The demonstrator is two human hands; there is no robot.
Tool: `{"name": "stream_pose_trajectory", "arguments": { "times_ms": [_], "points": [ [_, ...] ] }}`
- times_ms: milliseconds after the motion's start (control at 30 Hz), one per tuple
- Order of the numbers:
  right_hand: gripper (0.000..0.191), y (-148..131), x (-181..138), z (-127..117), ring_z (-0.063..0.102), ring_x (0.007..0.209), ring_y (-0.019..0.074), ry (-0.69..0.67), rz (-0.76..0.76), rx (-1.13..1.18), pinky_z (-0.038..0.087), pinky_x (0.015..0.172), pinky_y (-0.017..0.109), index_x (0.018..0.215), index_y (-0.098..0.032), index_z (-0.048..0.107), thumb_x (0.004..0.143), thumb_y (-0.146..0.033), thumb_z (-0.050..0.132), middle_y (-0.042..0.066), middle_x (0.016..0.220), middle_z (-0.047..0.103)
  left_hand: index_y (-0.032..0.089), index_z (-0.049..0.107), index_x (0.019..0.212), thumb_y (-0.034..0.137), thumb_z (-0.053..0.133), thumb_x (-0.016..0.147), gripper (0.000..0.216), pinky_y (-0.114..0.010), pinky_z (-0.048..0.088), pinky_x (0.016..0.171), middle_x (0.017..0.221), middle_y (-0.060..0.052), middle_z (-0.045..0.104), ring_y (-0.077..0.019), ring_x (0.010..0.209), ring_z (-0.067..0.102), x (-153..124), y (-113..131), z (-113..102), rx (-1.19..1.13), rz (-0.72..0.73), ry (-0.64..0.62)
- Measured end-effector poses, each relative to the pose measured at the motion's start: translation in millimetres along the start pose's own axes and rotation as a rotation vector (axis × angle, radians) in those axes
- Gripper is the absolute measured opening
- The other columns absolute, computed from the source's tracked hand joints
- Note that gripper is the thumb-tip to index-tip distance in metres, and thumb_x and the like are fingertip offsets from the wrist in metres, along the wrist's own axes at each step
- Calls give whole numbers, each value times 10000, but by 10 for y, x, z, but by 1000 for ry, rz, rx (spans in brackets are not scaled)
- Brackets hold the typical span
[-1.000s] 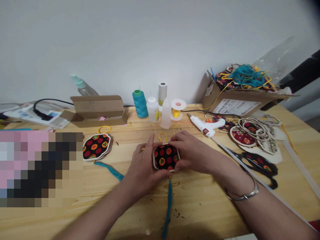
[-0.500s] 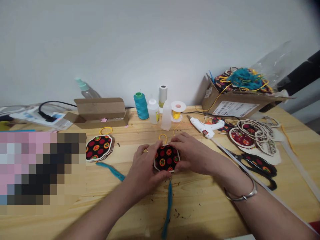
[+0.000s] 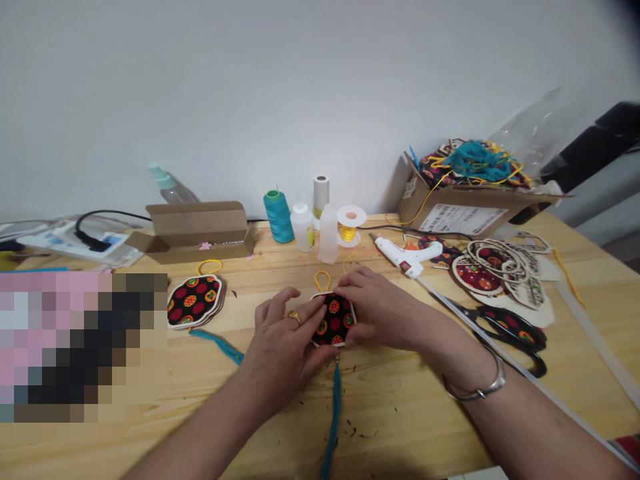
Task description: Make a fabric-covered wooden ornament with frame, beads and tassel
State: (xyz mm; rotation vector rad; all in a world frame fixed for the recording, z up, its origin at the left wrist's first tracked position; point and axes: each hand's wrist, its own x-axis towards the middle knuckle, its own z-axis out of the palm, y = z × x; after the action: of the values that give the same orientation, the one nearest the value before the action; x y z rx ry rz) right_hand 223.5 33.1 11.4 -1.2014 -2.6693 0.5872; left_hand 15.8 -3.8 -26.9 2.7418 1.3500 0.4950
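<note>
Nearest me, a blue tassel point(image 3: 334, 407) trailed over the wooden table point(image 3: 400, 433) from the lower edge of the pendant, and dark specks lay scattered just beside it. The pendant point(image 3: 338, 321) itself sat between my two hands, its black, flower-patterned face up and its pale rim showing. I had it grasped from both sides. My left hand point(image 3: 283, 340), a ring on one finger, covered its left part: the forefinger lay across the upper left of its face, the thumb at the bottom edge. My right hand point(image 3: 384, 310) gripped its right side, fingertips at the upper corner and thumb at the lower one. I could not tell whether its underside touched the wood.

Left of the pendant, well apart, lay a stack of similar pendants point(image 3: 194, 301) with a yellow loop and a blue tassel of its own. To its right, past my forearm, were black scissors point(image 3: 487, 321). Just beyond its top edge stretched its yellow loop point(image 3: 323, 275). Farther behind it stood two bottles point(image 3: 328, 240), a cone of blue thread point(image 3: 279, 219) and a spool of yellow cord point(image 3: 349, 235); behind it to the right were a white glue gun point(image 3: 407, 257) and, beyond that, a heaped carton point(image 3: 430, 203).
</note>
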Motion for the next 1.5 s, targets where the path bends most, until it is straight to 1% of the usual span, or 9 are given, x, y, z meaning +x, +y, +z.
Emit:
{"name": "stream_pose_trajectory", "arguments": {
  "times_ms": [233,467,633,900,1067,1167,1300,1367,1500],
  "points": [
    [460,-11,4,-13,472,998,253,-22,16,-11,421,863,394,1066,-143,631,666,-316,777,108,1058,591,154,662,1071,441,649,784,406,-508,297,873,1120,-57,699,-359,1099,466,-13,52,-48,66,43,156],
    [468,-1,18,-6,469,1016,258,-28,23,-13,420,880,405,1061,-148,633,656,-332,781,103,1063,587,193,690,941,229,605,837,139,-474,308,866,1014,-13,733,-299,1051,499,9,66,-40,-22,22,265],
    [478,2,7,-19,466,1023,256,-36,16,-4,411,888,405,1092,-160,627,669,-331,771,100,1075,583,218,679,791,156,586,834,120,-458,316,827,861,25,738,-266,960,524,18,63,-57,-63,-6,268],
    [516,49,-4,37,458,1022,243,22,-25,20,406,888,390,1081,-166,620,629,-339,801,89,1079,580,210,640,751,155,593,809,93,-452,365,823,852,-6,712,-250,925,518,19,-8,-10,-163,-101,198],
    [504,35,-16,17,461,1009,242,7,-12,36,405,877,386,1090,-177,621,640,-323,794,90,1073,578,184,627,895,147,495,866,140,-446,399,887,973,-55,694,-223,943,521,17,-66,-19,-221,-139,260],
    [507,22,-10,5,462,1011,244,0,-7,30,404,877,389,1089,-171,622,639,-328,795,96,1077,580,201,587,1047,204,492,878,194,-466,389,914,1070,-59,675,-243,1018,493,4,-70,-26,-225,-160,217],
    [482,-3,-3,-12,462,1010,255,-26,25,10,408,868,394,1071,-146,629,654,-332,783,109,1077,585,211,453,1283,464,725,675,712,-518,363,930,1150,-94,632,-335,1157,390,-21,-55,16,-196,-210,44],
    [468,-12,-4,-19,463,1009,255,-35,31,7,408,868,393,1070,-142,631,663,-324,776,110,1081,585,199,408,1326,516,752,614,852,-531,344,943,1151,-113,623,-356,1190,362,-28,-52,40,-187,-226,-5],
    [461,-12,-6,-15,465,1000,253,-29,26,3,408,858,384,1068,-141,630,669,-324,772,107,1072,591,228,413,1311,503,718,666,765,-546,328,943,1200,-96,609,-347,1186,371,-23,-40,33,-184,-220,-20]
  ]
}}
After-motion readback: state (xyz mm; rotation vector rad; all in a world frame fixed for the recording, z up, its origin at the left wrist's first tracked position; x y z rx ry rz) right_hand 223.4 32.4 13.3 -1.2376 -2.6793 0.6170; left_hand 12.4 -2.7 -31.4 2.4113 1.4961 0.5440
